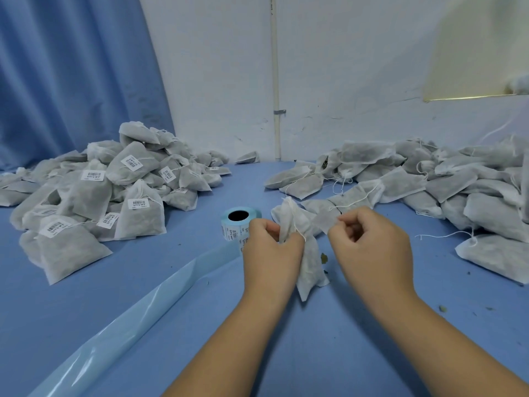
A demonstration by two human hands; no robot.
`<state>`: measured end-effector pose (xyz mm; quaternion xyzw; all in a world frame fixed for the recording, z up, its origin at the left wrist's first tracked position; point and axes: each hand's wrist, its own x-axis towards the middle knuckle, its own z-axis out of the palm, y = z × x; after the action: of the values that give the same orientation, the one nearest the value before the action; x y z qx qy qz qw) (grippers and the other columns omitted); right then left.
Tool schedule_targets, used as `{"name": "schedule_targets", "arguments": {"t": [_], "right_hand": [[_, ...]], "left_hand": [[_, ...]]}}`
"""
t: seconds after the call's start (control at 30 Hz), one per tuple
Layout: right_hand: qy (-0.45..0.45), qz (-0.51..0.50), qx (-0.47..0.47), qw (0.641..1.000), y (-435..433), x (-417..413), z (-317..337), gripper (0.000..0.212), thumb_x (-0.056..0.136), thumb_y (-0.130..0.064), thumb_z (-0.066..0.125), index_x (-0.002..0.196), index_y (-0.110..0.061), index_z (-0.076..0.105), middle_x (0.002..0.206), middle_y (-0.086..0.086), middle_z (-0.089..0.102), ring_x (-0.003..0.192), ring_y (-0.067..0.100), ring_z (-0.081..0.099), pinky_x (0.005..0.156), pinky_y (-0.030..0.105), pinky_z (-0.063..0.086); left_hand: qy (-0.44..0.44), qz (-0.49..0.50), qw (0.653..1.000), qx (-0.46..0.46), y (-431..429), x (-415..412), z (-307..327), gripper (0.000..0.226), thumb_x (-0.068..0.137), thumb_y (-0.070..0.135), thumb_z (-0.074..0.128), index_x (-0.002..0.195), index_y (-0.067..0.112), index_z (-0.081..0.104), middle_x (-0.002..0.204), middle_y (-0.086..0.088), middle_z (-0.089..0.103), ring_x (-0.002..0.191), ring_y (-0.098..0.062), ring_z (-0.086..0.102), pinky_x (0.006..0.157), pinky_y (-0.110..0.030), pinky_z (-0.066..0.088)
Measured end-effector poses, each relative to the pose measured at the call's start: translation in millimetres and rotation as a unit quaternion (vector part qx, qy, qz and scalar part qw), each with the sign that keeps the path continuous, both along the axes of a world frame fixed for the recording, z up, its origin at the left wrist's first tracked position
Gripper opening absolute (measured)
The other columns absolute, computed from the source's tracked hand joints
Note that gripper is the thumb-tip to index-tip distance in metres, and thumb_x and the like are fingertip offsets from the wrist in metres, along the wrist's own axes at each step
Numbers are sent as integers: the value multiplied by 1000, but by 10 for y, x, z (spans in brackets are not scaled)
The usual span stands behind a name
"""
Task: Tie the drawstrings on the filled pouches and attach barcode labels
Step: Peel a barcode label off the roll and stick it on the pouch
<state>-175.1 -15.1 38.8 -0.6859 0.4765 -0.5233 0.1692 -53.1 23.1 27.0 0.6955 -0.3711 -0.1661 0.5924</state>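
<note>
A small white fabric pouch (310,265), filled with something dark, hangs between two hands just above a blue table (343,339), its thin white drawstring (297,229) trailing down its neck. It looks light, soft and floppy, easy to crush. The gathered neck seems the best place to hold it, with the string ends pinched for tying. The left hand (272,247) has its fingers curled round the pouch's neck. The right hand (369,242), fingers curled, pinches the pouch's top edge. Both forearms reach forward, wrists raised. Just behind the left hand stands a label roll (239,220). Its backing strip (114,325) trails toward the viewer. A labelled pile (94,196) lies to the left and an unlabelled pile (429,179) to the right.
</note>
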Motion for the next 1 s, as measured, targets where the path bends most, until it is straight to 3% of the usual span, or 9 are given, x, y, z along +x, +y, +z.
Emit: {"name": "schedule_targets", "arguments": {"t": [0.67, 0.77, 0.87, 1.0], "right_hand": [[81, 104, -19, 991, 57, 108, -85, 10, 81, -20, 60, 75, -23, 67, 73, -11, 61, 72, 8, 54, 67, 33, 47], [83, 103, -24, 991, 49, 78, -79, 12, 81, -18, 60, 76, -25, 68, 72, -15, 58, 71, 6, 52, 65, 29, 44], [113, 109, -30, 987, 46, 47, -66, 11, 81, -22, 58, 81, -26, 69, 71, -17, 54, 71, 5, 49, 65, 28, 42], [184, 151, -32, 971, 73, 17, -42, 20, 82, -36, 53, 96, -33, 67, 81, -16, 50, 78, 5, 50, 71, 29, 45]], "left_hand": [[-15, -31, 999, -28, 63, -45, 36, 18, 81, 24, 72, 81, 23, 54, 78, 13, 60, 66, 13, 52, 59, -6, 39], [-2, -44, 999, -28, 72, -66, 52, 12, 84, 24, 69, 81, 24, 57, 79, 14, 63, 71, 4, 58, 67, -14, 48], [29, -54, 998, -22, 87, -87, 64, 7, 85, 22, 66, 82, 21, 60, 75, 13, 64, 76, -9, 62, 81, -39, 57], [63, -58, 996, -13, 81, -57, 62, 11, 85, 18, 63, 77, 22, 58, 66, 12, 59, 68, -12, 57, 82, -44, 55]]}}
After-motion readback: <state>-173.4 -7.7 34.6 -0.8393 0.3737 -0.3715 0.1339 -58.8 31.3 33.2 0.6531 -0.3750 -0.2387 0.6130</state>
